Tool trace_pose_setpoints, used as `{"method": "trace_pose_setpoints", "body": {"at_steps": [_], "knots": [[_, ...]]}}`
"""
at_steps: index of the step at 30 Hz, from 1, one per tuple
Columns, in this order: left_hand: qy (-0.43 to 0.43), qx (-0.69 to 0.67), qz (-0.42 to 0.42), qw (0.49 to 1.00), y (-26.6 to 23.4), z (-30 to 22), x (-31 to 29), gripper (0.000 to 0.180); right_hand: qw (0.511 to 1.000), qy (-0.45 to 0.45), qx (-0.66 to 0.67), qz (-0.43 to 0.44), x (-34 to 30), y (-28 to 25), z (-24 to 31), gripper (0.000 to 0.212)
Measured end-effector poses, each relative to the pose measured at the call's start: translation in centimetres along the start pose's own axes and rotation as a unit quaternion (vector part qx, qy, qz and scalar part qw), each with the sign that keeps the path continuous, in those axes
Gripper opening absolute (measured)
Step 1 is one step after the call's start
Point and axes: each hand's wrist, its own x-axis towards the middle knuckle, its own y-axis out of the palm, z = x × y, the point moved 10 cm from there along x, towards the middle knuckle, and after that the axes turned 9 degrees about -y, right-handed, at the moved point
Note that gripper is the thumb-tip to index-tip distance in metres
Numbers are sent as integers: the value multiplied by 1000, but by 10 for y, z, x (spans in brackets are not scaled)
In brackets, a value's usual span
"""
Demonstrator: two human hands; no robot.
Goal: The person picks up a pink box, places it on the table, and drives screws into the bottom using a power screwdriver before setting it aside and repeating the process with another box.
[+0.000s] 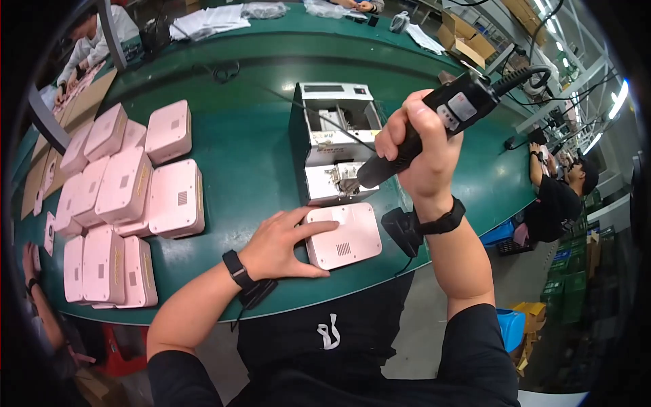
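Note:
My right hand is wrapped round a black electric screwdriver, held at a slant. Its tip points down and left, at the front of a screw feeder; whether the two touch I cannot tell. Just in front of the feeder, a pink plastic casing lies flat on the green table, its small slotted grille and corner holes facing up. My left hand grips the casing's left end, index finger across the top and thumb along the near edge. Both wrists wear black straps with small black devices.
Several pink casings stand stacked at the left on the green table. A cable runs from the screwdriver to the upper right. White papers and an open carton lie along the far side. Other people sit around the table.

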Motion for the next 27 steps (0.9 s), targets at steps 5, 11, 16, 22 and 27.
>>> {"method": "trace_pose_setpoints", "body": {"at_steps": [5, 11, 16, 22, 27], "knots": [[-5, -3, -10, 1000, -6, 6, 0, 78, 986, 92, 136, 23, -37, 16, 5, 22], [8, -14, -26, 1000, -2, 4, 0, 77, 987, 77, 87, 108, -71, 48, 43, 35], [16, -16, -40, 999, -1, 0, -2, 77, 986, 109, 67, 110, -82, 55, 35, 39], [29, -62, -44, 997, 0, 1, -4, 75, 984, 122, 72, 112, -100, 61, 30, 42], [18, -70, -49, 996, -7, 6, -2, 72, 985, 113, 60, 113, -99, 67, 27, 42]]}}
